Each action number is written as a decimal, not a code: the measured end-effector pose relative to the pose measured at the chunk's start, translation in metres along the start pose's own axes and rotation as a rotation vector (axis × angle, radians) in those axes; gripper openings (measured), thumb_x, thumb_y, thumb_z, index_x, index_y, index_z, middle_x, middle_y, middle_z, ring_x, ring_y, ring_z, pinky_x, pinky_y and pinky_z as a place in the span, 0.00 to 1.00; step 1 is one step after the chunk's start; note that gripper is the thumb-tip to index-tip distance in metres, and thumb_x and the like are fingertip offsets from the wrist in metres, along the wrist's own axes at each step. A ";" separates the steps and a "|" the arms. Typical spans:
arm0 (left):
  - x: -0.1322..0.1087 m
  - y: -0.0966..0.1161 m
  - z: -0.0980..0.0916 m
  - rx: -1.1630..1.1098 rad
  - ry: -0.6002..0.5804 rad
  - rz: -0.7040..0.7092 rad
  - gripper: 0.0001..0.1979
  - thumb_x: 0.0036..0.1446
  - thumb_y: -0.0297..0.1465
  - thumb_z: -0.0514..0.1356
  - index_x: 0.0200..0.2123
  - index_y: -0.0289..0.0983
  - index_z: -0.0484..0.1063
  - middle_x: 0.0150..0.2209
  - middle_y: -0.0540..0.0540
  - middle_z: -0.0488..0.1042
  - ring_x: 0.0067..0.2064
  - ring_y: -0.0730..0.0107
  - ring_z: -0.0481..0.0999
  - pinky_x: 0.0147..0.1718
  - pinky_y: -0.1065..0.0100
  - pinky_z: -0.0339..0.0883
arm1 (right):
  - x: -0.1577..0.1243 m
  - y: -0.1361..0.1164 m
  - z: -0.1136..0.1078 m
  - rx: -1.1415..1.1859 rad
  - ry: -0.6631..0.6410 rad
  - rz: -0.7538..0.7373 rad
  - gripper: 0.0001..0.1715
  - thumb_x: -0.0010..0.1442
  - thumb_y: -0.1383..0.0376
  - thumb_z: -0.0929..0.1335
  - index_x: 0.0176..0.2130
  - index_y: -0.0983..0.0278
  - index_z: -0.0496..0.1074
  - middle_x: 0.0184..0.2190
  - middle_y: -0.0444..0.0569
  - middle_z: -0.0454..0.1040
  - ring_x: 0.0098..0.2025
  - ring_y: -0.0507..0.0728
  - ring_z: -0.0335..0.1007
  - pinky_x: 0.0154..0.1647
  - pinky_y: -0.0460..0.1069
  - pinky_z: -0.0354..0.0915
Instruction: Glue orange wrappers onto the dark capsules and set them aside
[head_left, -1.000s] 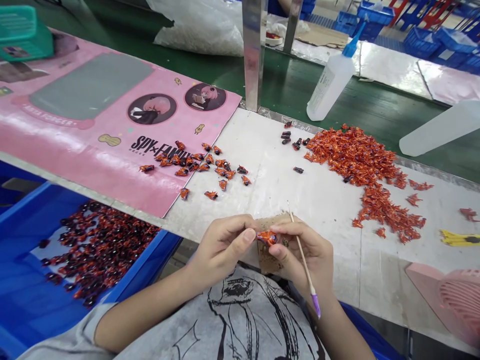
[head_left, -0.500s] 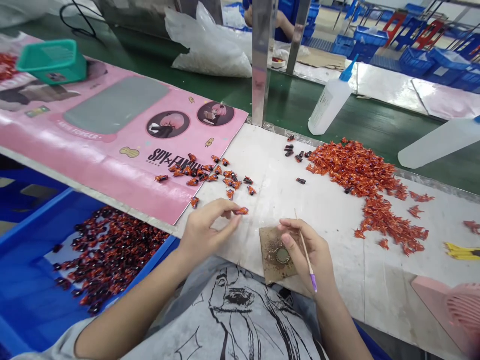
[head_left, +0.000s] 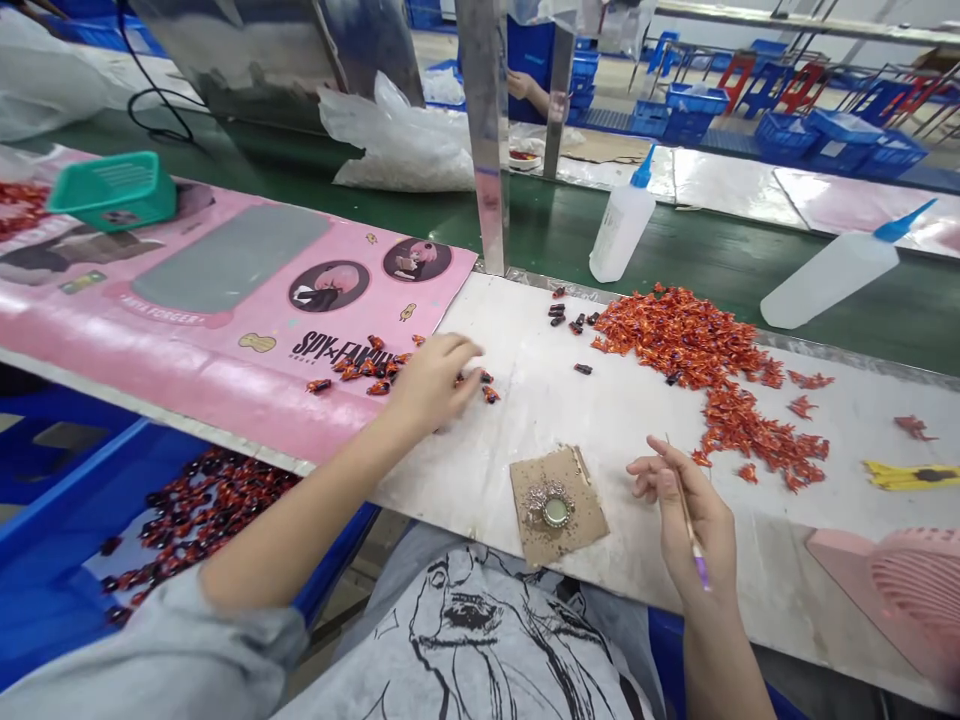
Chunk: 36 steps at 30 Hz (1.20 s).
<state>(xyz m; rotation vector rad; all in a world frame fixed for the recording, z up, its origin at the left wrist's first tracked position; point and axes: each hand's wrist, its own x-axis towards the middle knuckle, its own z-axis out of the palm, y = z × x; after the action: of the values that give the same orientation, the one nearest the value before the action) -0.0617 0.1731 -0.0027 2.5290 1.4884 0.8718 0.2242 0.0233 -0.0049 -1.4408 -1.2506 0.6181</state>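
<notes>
My left hand (head_left: 437, 382) is over the group of small orange-and-black pieces (head_left: 366, 368) where the pink mat meets the white table; its fingers are curled, and whether a piece is between them is hidden. On the right, my right hand (head_left: 694, 510) holds a thin brush (head_left: 688, 525) with a purple end, tip pointing up. Between the hands lies a brown cardboard square (head_left: 592, 515) with a bottle cap (head_left: 556, 512) on it, speckled around. A large heap of orange pieces (head_left: 682, 335) sits beyond my right hand, with a few dark pieces (head_left: 583, 369) to its left.
Two white bottles (head_left: 622, 230) with blue nozzles stand tilted behind the heap. A metal post (head_left: 486, 140) rises at the table's back edge. At left are a green basket (head_left: 112, 192) and a blue bin (head_left: 45, 540) of pieces. A pink fan (head_left: 885, 575) is at right; a person's hand (head_left: 527, 88) shows behind.
My left hand has moved up and left from the table's front onto the group of pieces. My right hand, with the brush, has moved right, away from the cardboard. The view has shifted.
</notes>
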 end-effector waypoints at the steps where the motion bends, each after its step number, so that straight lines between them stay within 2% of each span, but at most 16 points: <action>1: 0.017 0.011 0.010 -0.021 -0.061 0.048 0.08 0.61 0.27 0.58 0.41 0.38 0.77 0.44 0.39 0.79 0.48 0.51 0.77 0.49 0.54 0.71 | -0.003 -0.001 -0.002 0.031 0.009 -0.013 0.21 0.71 0.54 0.65 0.54 0.61 0.77 0.31 0.48 0.80 0.27 0.52 0.72 0.30 0.49 0.72; 4: 0.060 0.050 0.043 -0.066 -0.222 0.183 0.09 0.60 0.26 0.62 0.43 0.37 0.78 0.45 0.40 0.80 0.48 0.55 0.78 0.48 0.59 0.72 | -0.015 -0.006 -0.004 0.067 0.024 -0.076 0.19 0.71 0.56 0.66 0.57 0.58 0.77 0.34 0.48 0.78 0.30 0.52 0.72 0.29 0.49 0.71; 6: 0.076 0.073 0.062 -0.079 -0.296 0.243 0.10 0.58 0.24 0.63 0.43 0.36 0.78 0.46 0.40 0.80 0.47 0.56 0.78 0.46 0.61 0.72 | -0.023 -0.011 -0.002 0.083 -0.002 -0.107 0.18 0.71 0.56 0.66 0.54 0.57 0.79 0.37 0.49 0.77 0.33 0.53 0.72 0.30 0.48 0.70; 8: 0.083 0.088 0.075 -0.086 -0.345 0.260 0.08 0.58 0.21 0.61 0.39 0.35 0.79 0.41 0.40 0.81 0.45 0.56 0.78 0.43 0.62 0.71 | -0.029 -0.015 0.004 0.140 -0.069 -0.084 0.18 0.71 0.54 0.66 0.47 0.58 0.82 0.35 0.49 0.77 0.33 0.54 0.73 0.30 0.48 0.70; 11: 0.080 0.092 0.082 -0.109 -0.359 0.226 0.11 0.60 0.18 0.56 0.34 0.34 0.78 0.38 0.39 0.80 0.44 0.57 0.77 0.42 0.63 0.69 | -0.036 -0.015 0.016 0.214 -0.162 0.046 0.19 0.68 0.50 0.67 0.40 0.60 0.80 0.30 0.47 0.76 0.31 0.54 0.73 0.30 0.47 0.70; 14: 0.064 0.081 0.073 -0.150 -0.326 0.151 0.14 0.60 0.17 0.53 0.39 0.34 0.78 0.41 0.39 0.79 0.44 0.58 0.77 0.43 0.62 0.69 | -0.041 -0.010 0.026 0.196 -0.228 0.136 0.20 0.67 0.48 0.68 0.39 0.61 0.77 0.29 0.47 0.77 0.30 0.54 0.73 0.31 0.48 0.70; 16: 0.048 0.072 0.059 -0.177 -0.289 0.102 0.16 0.60 0.18 0.53 0.44 0.35 0.77 0.44 0.40 0.78 0.44 0.58 0.78 0.43 0.61 0.69 | -0.043 -0.006 0.030 0.157 -0.268 0.133 0.20 0.68 0.49 0.66 0.38 0.61 0.77 0.29 0.47 0.77 0.31 0.55 0.74 0.32 0.48 0.70; 18: 0.027 0.065 0.042 -0.243 -0.236 0.042 0.14 0.60 0.20 0.55 0.44 0.35 0.77 0.44 0.41 0.79 0.42 0.60 0.79 0.42 0.62 0.70 | -0.045 -0.003 0.032 0.101 -0.298 0.095 0.19 0.70 0.51 0.65 0.37 0.62 0.77 0.29 0.47 0.78 0.31 0.55 0.75 0.32 0.48 0.70; 20: 0.004 0.060 0.024 -0.487 -0.153 -0.134 0.08 0.56 0.22 0.58 0.37 0.35 0.77 0.40 0.44 0.79 0.33 0.66 0.78 0.36 0.65 0.70 | -0.046 -0.002 0.035 0.041 -0.307 0.031 0.17 0.70 0.55 0.65 0.36 0.62 0.77 0.29 0.48 0.78 0.31 0.55 0.75 0.32 0.48 0.70; 22: -0.017 0.058 0.011 -0.749 -0.138 -0.343 0.02 0.53 0.26 0.63 0.32 0.35 0.76 0.34 0.47 0.78 0.27 0.69 0.77 0.30 0.66 0.69 | -0.047 -0.002 0.037 -0.021 -0.294 -0.056 0.15 0.71 0.59 0.64 0.36 0.62 0.76 0.30 0.48 0.79 0.31 0.55 0.75 0.32 0.48 0.70; 23: -0.027 0.057 0.006 -0.870 -0.143 -0.427 0.03 0.51 0.28 0.66 0.31 0.35 0.76 0.33 0.47 0.78 0.27 0.69 0.77 0.29 0.67 0.69 | -0.048 -0.002 0.038 -0.054 -0.282 -0.102 0.15 0.71 0.60 0.64 0.36 0.61 0.76 0.30 0.48 0.79 0.31 0.55 0.76 0.33 0.48 0.70; 25: -0.042 0.057 0.000 -1.062 -0.139 -0.547 0.09 0.46 0.32 0.71 0.29 0.35 0.77 0.34 0.46 0.80 0.28 0.69 0.77 0.29 0.67 0.71 | -0.049 -0.001 0.040 -0.106 -0.257 -0.169 0.14 0.71 0.62 0.64 0.36 0.61 0.75 0.30 0.47 0.79 0.32 0.56 0.76 0.33 0.49 0.70; 28: -0.058 0.058 -0.003 -1.201 -0.099 -0.652 0.12 0.39 0.34 0.76 0.26 0.34 0.80 0.39 0.42 0.83 0.28 0.71 0.78 0.29 0.68 0.73 | -0.051 0.000 0.043 -0.143 -0.236 -0.194 0.13 0.71 0.63 0.64 0.36 0.61 0.75 0.31 0.48 0.79 0.33 0.56 0.76 0.34 0.49 0.70; 32: -0.068 0.062 -0.004 -1.246 -0.021 -0.696 0.11 0.36 0.33 0.78 0.24 0.36 0.83 0.40 0.41 0.84 0.31 0.70 0.79 0.28 0.69 0.73 | -0.053 0.000 0.045 -0.170 -0.212 -0.182 0.13 0.71 0.63 0.64 0.36 0.61 0.75 0.31 0.48 0.79 0.32 0.56 0.75 0.34 0.49 0.70; 36: -0.070 0.067 -0.009 -1.369 -0.090 -0.724 0.13 0.34 0.29 0.80 0.27 0.38 0.85 0.44 0.41 0.85 0.43 0.63 0.81 0.38 0.68 0.77 | -0.054 -0.001 0.046 -0.188 -0.200 -0.169 0.13 0.71 0.63 0.64 0.36 0.61 0.75 0.29 0.47 0.78 0.31 0.56 0.75 0.33 0.49 0.69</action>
<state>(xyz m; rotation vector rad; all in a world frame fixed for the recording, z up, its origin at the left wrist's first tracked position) -0.0396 0.0781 -0.0023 0.9481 0.9969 1.0366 0.1664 -0.0086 -0.0310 -1.4331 -1.6064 0.5513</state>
